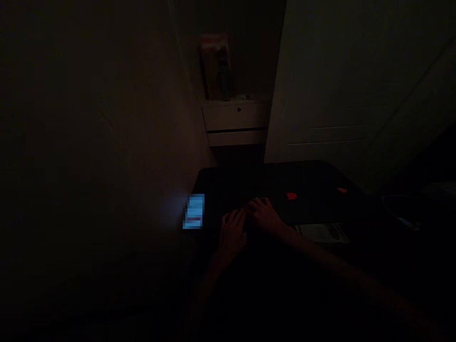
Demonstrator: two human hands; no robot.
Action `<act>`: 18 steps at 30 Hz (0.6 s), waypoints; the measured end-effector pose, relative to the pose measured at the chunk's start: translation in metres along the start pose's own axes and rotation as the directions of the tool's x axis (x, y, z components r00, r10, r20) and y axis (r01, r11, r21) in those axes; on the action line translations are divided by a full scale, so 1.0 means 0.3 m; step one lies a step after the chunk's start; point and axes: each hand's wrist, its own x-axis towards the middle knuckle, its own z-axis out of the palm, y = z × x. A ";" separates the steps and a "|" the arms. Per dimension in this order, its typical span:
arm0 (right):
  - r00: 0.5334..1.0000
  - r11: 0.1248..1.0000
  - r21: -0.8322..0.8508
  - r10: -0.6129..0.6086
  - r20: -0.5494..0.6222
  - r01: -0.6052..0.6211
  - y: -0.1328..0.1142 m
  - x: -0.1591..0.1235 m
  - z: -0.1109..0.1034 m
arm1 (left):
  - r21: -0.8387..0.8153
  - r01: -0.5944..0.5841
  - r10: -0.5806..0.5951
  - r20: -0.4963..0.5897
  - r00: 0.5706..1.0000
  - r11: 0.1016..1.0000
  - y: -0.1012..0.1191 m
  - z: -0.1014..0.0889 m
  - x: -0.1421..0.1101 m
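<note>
Very dim light hides much of the detail around my hands. My left hand (233,232) lies palm down over the black tabletop (235,178), its fingers reaching forward and its thumb apart from them. Close beside it, my right hand (264,213) has bent fingers, and its fingertips come near those of the left. Whatever is beneath or between the fingertips is too dark to name. A small red-orange piece (291,195) lies to the right of my right hand. Farther right rests a smaller orange piece (342,190).
A lit phone-like screen (194,212) glows at the table's left edge, by the wall. A pale printed sheet or packet (322,232) lies beyond my right forearm. A cable-like loop (402,219) is at far right. Behind stands a drawer unit (237,118) with a box-like object (215,66) on top.
</note>
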 end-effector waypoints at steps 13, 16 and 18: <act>1.000 0.996 0.086 -0.019 0.017 0.018 0.036 -0.006 0.010 | 0.026 -0.027 0.028 -0.007 1.000 0.999 -0.020 0.022 -0.021; 1.000 0.993 0.118 -0.007 -0.001 0.007 0.043 -0.001 0.021 | 0.066 -0.015 0.016 -0.012 1.000 0.998 -0.017 0.027 -0.026; 1.000 0.993 0.113 0.014 -0.010 -0.013 0.040 0.008 0.029 | 0.080 0.011 -0.009 -0.028 1.000 0.997 -0.008 0.031 -0.025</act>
